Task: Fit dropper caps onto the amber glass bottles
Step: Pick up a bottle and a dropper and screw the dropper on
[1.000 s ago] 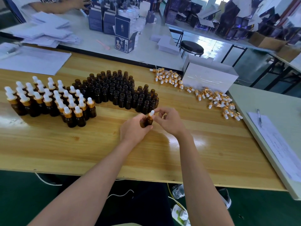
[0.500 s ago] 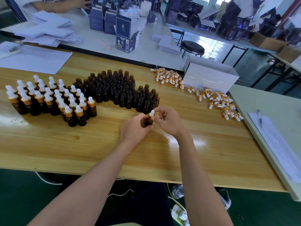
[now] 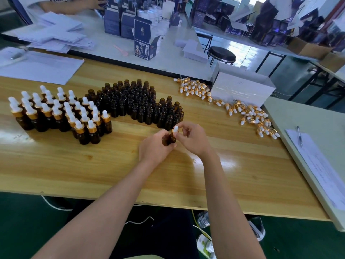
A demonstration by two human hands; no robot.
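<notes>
My left hand has its fingers curled round the lower body of the bottle, gripping it from the left over the middle of the table. My right hand comes in from the right, with thumb and fingertips pinching the cap that sits on the bottle's neck.

The bottle is dark amber glass and leans slightly to the right. The cap has a white rubber bulb on top, which pokes out above my fingers. My fingers hide the collar and the bottle's base, so I cannot tell how far the cap is seated or whether the glass touches the wood.

Just beyond my fingers stand the open bottles, packed in a dark cluster. To their left are the capped bottles, with white bulbs over gold collars.

Farther right, loose caps lie scattered in a band that runs along a white box. Their glass tubes are too small to make out clearly.
</notes>
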